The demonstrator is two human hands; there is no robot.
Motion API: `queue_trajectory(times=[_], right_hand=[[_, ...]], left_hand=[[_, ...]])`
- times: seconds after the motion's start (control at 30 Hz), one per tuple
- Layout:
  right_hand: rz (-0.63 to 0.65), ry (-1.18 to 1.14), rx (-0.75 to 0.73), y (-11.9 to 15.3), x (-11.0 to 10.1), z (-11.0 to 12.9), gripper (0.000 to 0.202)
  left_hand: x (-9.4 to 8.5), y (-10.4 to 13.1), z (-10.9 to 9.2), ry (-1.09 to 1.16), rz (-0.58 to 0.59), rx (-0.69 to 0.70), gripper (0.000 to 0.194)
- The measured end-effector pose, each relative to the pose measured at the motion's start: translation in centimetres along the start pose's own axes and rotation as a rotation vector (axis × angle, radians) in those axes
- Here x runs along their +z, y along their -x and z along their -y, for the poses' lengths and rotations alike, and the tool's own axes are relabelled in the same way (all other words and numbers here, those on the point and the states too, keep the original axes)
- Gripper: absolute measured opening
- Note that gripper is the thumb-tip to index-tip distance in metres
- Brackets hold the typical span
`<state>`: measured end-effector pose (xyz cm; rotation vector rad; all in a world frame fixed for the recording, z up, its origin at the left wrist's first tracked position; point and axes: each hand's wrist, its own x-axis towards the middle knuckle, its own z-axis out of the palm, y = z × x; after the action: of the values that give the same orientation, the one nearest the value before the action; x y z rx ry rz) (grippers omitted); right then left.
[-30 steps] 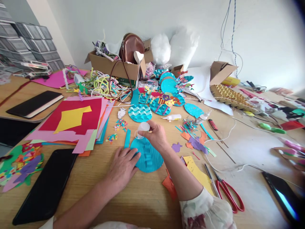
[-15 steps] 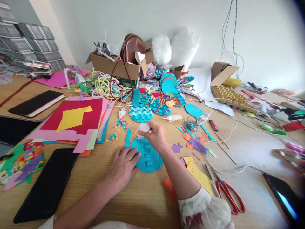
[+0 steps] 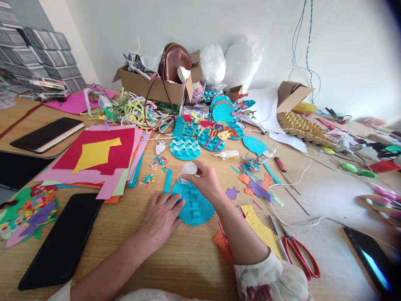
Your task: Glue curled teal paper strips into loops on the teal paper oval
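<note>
A round blue paper disc (image 3: pixel 203 213) lies on the table in front of me, with a wavy blue paper strip (image 3: pixel 194 204) standing up in folds across it. My left hand (image 3: pixel 163 213) rests flat at the disc's left edge, fingers stretched out. Over the disc's top edge, my right hand (image 3: pixel 205 179) pinches a small white round container (image 3: pixel 189 169) between thumb and fingers. A thin pale ring shows at its left side; its lower part is hidden. Just beyond my left fingertips is a straight blue paper strip (image 3: pixel 168 180).
Finished-looking blue discs with wavy strips (image 3: pixel 184 148) lie ahead, near a white glue bottle (image 3: pixel 227 154). Red-handled scissors (image 3: pixel 302 257) and yellow paper (image 3: pixel 261 228) are on the right. Coloured sheets (image 3: pixel 94 152) and a black phone (image 3: pixel 61 240) lie left; a cardboard box (image 3: pixel 171 92) stands behind.
Both hands keep almost the same place and grip. The view has shifted very slightly; the white container stays over the disc's top edge.
</note>
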<state>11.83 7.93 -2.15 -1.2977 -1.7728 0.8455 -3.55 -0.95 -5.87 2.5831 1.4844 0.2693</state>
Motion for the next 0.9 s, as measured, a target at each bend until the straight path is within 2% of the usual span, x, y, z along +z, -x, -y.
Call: queue_trajectory(times=[0.13, 0.5, 0.63, 0.77, 0.9], right_hand=[[-0.039, -0.058, 0.032, -0.2, -0.4, 0.2, 0.022], [0.040, 0.039, 0.031, -0.2, 0.0, -0.2, 0.025], [0.089, 0.071, 0.037, -0.4, 0.0, 0.3, 0.035], [0.173, 0.114, 0.017, -0.8, -0.3, 0.9, 0.023], [0.136, 0.153, 0.046, -1.0, -0.5, 0.8, 0.024]], left_hand=[[0.0, 0.0, 0.0, 0.004, 0.008, 0.001, 0.035], [0.0, 0.0, 0.0, 0.020, 0.003, -0.001, 0.035], [-0.1, -0.1, -0.1, 0.016, 0.013, -0.011, 0.035], [-0.1, -0.2, -0.1, 0.005, 0.023, -0.008, 0.035], [0.0, -0.1, 0.0, -0.007, 0.006, -0.001, 0.035]])
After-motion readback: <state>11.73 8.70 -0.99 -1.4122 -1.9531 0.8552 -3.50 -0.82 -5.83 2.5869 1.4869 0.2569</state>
